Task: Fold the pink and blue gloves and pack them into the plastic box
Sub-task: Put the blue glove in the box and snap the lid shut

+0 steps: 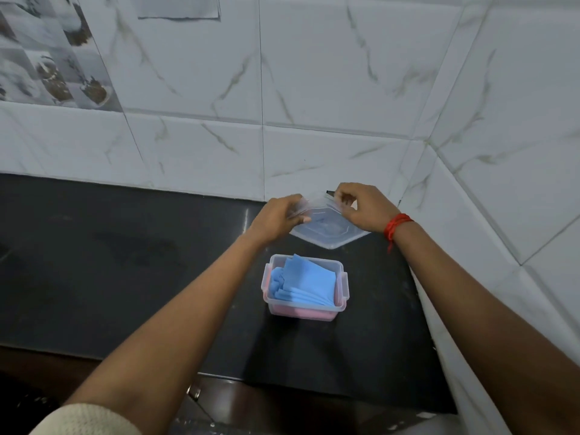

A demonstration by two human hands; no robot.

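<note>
While the box [344,285] sits open on the dark counter [125,262], both hands are at the lid [329,229] just behind it, near the corner where the tiled walls [314,89] meet. The left hand [277,216] has its fingers curled round the lid's left edge, thumb on the near side. The right hand [365,208] pinches the far right edge between bent fingers and thumb, so each hand grips the lid and nothing else. The lid is clear plastic and tilted, its near corner pointing toward the box; whether that corner touches the counter cannot be told.

Inside the box the blue gloves [307,281] lie folded on top, their layered edges fanned toward the front wall and one corner poking up above the back rim. Beneath them the pink gloves [301,313] show as a band of colour through the translucent front wall (their folds cannot be made out). The box stands between the two forearms, closer to the right-hand wall than to the counter's left side.

A red thread [397,226] is tied round the right wrist, and a cream sleeve [88,419] covers the left arm at the bottom edge.
</note>
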